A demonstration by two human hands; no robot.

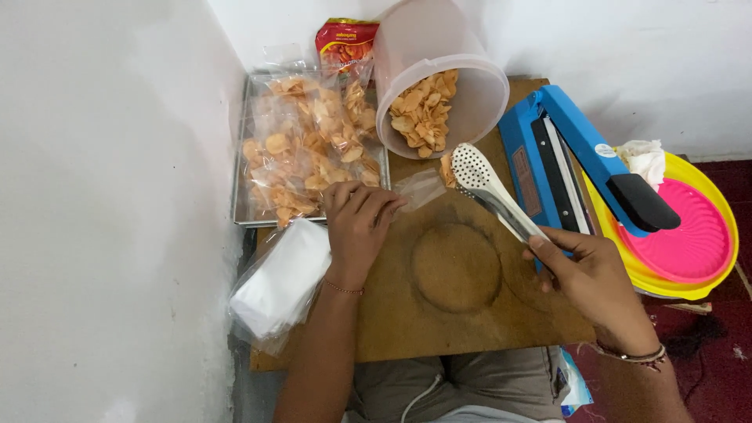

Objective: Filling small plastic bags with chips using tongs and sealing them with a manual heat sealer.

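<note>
My right hand [589,276] grips the handles of white perforated tongs [489,190], whose tips pinch a few orange chips at the mouth of a small clear plastic bag [421,188]. My left hand [358,222] holds that bag flat on the wooden board [458,270], fingers curled at its edge. A translucent tub [435,74] lies tilted just behind, full of the same chips.
A metal tray [244,205] piled with filled chip bags sits at the back left, with a red snack packet [345,43] behind it. A stack of empty clear bags [280,283] lies left. A blue heat sealer [576,160] and stacked pink and yellow plates [693,239] stand right.
</note>
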